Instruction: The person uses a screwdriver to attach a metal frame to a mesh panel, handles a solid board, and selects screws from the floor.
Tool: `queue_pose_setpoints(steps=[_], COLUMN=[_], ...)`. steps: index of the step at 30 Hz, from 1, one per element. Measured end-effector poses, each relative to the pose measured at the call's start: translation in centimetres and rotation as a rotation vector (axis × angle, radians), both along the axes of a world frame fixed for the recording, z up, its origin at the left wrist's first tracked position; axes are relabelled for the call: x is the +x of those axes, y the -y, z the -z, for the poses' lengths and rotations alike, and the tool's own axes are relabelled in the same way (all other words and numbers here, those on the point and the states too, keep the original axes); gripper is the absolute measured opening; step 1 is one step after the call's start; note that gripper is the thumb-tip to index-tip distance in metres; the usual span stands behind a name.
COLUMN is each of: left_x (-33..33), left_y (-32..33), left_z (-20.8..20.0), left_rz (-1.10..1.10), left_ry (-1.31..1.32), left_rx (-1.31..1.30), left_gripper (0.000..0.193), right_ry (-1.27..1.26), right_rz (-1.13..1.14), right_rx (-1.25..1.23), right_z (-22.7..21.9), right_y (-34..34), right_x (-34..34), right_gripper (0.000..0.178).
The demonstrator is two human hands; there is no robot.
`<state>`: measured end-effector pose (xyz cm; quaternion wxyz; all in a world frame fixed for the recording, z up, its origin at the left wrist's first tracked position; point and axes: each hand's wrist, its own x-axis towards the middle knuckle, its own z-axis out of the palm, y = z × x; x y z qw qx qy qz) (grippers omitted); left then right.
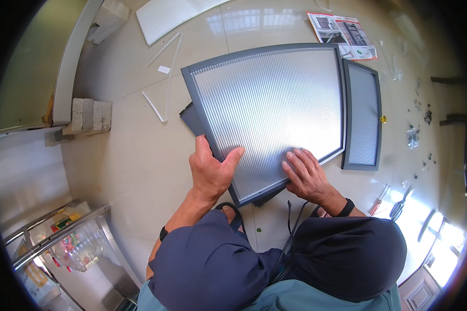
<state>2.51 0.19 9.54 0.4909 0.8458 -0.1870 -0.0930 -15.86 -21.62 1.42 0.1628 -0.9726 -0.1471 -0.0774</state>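
Observation:
A grey-framed panel (275, 103) with a ribbed, translucent sheet is tilted in front of my knees. My left hand (212, 168) is closed on its left frame edge, thumb over the front face and the other fingers behind. My right hand (308, 179) lies over the lower edge, its fingers slightly apart and their tips on the ribbed sheet; its thumb is hard to make out. A dark grey piece (193, 120) pokes out from behind the panel. Just right stands or lies a narrower grey-framed ribbed panel (363, 116) with a yellow knob (383, 119).
A printed leaflet (343, 36) lies beyond the panels. Small hardware (428, 115) and clear bags (412, 137) are scattered right, near a screwdriver (379, 201). White strips (153, 106) and stacked blocks (91, 115) are left. A metal rack (62, 236) stands lower left.

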Motion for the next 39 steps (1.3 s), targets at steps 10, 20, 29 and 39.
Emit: queue_pose_setpoints(steps=[10, 20, 29, 39], left_x=[-0.8, -0.9, -0.5, 2.2], left_y=[-0.7, -0.7, -0.2, 0.1], left_z=[-0.3, -0.8, 0.0, 0.4], left_rz=[0.019, 0.099, -0.035, -0.03], left_ry=[0.051, 0.221, -0.048, -0.153], left_rx=[-0.081, -0.119, -0.102, -0.045], left_gripper=[0.042, 0.046, 0.038, 0.038], right_ry=[0.106, 0.04, -0.2, -0.501], right_rz=[0.0, 0.178, 0.677, 0.811], right_rx=[-0.005, 0.15, 0.701, 2.272], right_z=[-0.9, -1.2, -1.7, 1.7], right_y=[-0.6, -1.2, -0.8, 1.4], right_x=[-3.5, -5.6, -4.1, -2.4], right_gripper=[0.044, 0.042, 0.019, 0.031])
